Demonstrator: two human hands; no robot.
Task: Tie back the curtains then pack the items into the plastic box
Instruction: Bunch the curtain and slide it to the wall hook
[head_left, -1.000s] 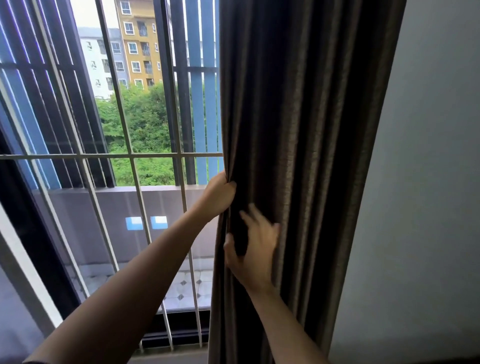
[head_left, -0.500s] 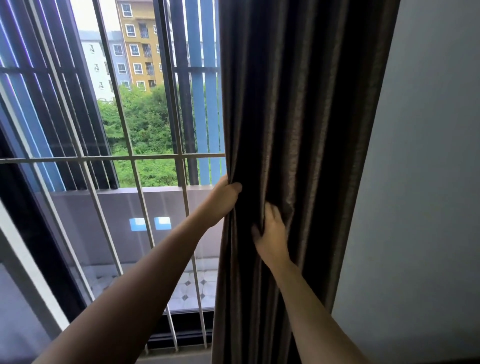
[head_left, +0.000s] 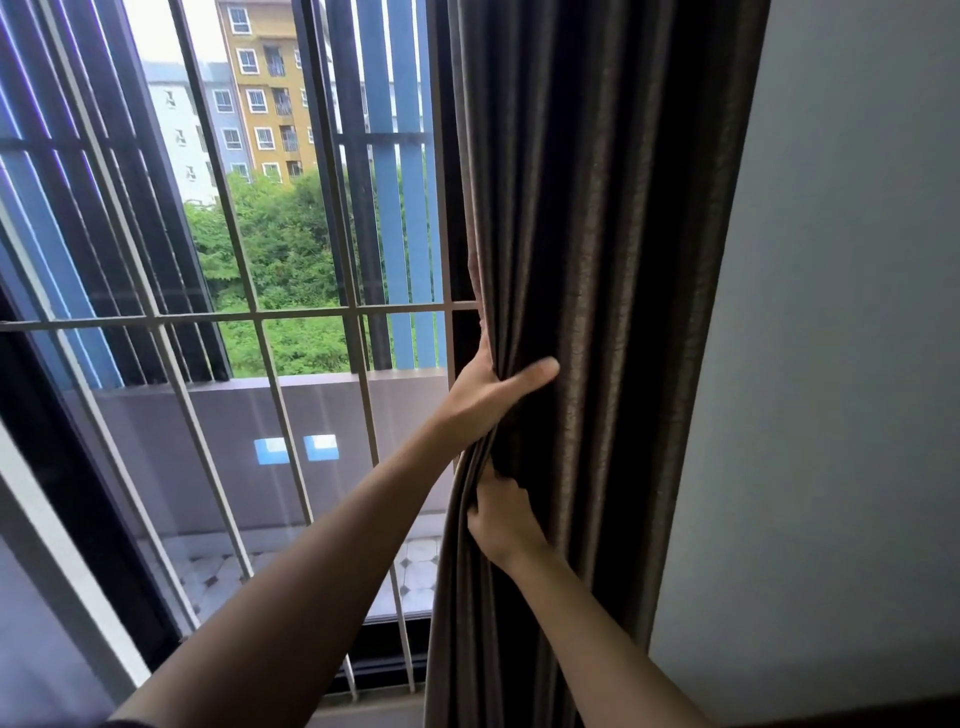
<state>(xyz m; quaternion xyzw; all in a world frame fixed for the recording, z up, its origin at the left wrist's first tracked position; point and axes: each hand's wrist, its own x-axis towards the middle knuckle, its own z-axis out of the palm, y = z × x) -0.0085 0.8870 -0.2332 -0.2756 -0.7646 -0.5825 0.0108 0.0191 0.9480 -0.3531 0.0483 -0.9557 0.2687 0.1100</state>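
Both hands' grip on curtain (head_left: 597, 208)

Single head-worn wide-angle view, taken from the person's eye level and facing forward at a window corner, pitched slightly downward so that both forearms enter from the lower edge. The camera stands close to the scene: the gathered curtain (head_left: 597, 312) fills the centre from top to bottom, within arm's reach, with the left hand (head_left: 491, 397) and right hand (head_left: 506, 522) meeting it near the middle of the frame. The window grille (head_left: 260, 314) occupies the left half, receding obliquely, and the wall (head_left: 831, 364) the right. Straight lines bow toward the edges, a mark of the wide lens. No second view is available for overlap.
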